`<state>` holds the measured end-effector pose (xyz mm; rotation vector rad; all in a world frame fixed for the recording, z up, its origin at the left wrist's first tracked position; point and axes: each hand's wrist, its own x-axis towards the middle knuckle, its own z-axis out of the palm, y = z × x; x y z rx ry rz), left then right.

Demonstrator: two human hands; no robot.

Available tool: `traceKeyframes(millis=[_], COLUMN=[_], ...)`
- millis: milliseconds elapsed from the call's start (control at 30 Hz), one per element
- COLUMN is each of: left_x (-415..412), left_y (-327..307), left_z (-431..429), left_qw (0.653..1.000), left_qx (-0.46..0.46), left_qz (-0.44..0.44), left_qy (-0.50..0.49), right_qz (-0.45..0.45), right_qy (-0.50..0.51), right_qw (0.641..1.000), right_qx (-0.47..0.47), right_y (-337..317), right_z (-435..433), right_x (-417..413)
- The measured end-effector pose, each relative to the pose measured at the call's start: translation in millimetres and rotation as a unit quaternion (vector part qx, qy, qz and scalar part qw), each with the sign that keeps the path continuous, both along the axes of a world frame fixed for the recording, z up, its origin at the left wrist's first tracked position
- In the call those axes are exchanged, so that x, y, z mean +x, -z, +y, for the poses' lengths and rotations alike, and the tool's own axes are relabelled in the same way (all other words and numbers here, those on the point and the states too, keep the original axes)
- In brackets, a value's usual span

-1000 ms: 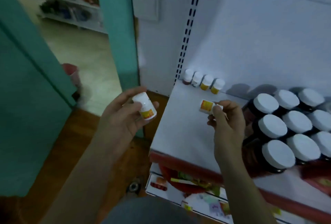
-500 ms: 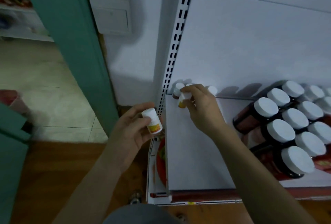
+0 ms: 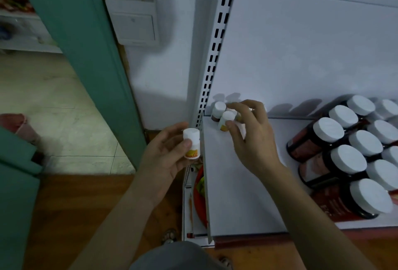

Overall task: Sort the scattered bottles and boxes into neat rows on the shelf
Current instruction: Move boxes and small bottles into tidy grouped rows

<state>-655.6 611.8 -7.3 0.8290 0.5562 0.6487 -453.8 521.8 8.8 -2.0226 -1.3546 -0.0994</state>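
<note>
My left hand point(image 3: 165, 157) holds a small white bottle with an orange label point(image 3: 191, 143) upright, just left of the white shelf point(image 3: 234, 194). At the shelf's back left corner my right hand point(image 3: 251, 136) pinches a second small white-capped bottle point(image 3: 226, 121) with thumb and fingers. It stands in front of a row of similar small bottles point(image 3: 218, 111), which my fingers partly hide. On the right side of the shelf, several dark jars with white lids point(image 3: 349, 157) stand in rows.
A slotted white upright point(image 3: 215, 54) runs along the shelf's left edge. A teal door frame point(image 3: 86, 54) stands to the left with tiled floor beyond. A lower shelf with a red item point(image 3: 199, 194) shows under the white shelf.
My right hand has carried its small bottle from mid-shelf to the back left corner, in front of the small-bottle row. The left hand has kept its bottle and shifted closer to the shelf edge.
</note>
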Motion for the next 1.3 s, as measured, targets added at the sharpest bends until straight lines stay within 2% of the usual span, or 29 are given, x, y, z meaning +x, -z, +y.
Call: traceKeyframes(millis=[67, 167, 233, 333, 400, 467, 533, 667, 800, 1200, 1300], left_x=[10.7, 32.4, 47.0, 62.1, 68.9, 76.5, 86.6, 103.3, 109.9, 115.4, 114.8], left_y=[-2.3, -5.6, -5.1, 1.1, 9.6, 16.7, 23.2, 40.2, 44.2, 45.1, 45.4], left_z=[-2.2, -11.2, -18.7, -22.3, -14.6, -3.6, 4.6, 9.0, 11.5, 13.8, 12.6], left_qw=[0.999, 0.984, 0.971, 0.957, 0.930, 0.883, 0.854, 0.823, 0.813, 0.806, 0.807], left_qx=[0.046, 0.169, 0.235, 0.281, 0.348, 0.420, 0.449, 0.494, 0.515, 0.520, 0.516], left_qz=[0.020, 0.049, 0.049, 0.062, 0.121, 0.200, 0.242, 0.257, 0.241, 0.252, 0.256], left_qy=[-0.006, 0.008, 0.023, 0.044, 0.005, -0.059, -0.099, -0.110, -0.124, -0.127, -0.132], right_qz=[0.096, 0.211, 0.240, 0.283, 0.249, 0.210, 0.189, 0.086, 0.061, 0.101, 0.099], right_qy=[-0.060, -0.167, -0.170, -0.101, -0.013, 0.052, 0.049, 0.030, 0.028, 0.028, 0.041], right_qw=[0.993, 0.963, 0.956, 0.950, 0.964, 0.974, 0.980, 0.996, 0.998, 0.994, 0.991], right_qx=[0.044, 0.007, 0.018, 0.081, 0.089, 0.064, 0.029, 0.009, 0.001, 0.026, 0.077], right_y=[-12.1, -26.3, -27.8, -21.4, -14.9, -9.7, -3.9, 11.4, 20.4, 23.3, 23.6], right_z=[-11.5, -24.2, -31.9, -47.3, -50.8, -41.7, -25.9, -4.7, -2.3, -1.3, -5.4], right_x=[-8.8, -12.2, -5.9, 9.8, 21.4, 32.0, 38.0, 39.5, 41.6, 37.9, 38.4])
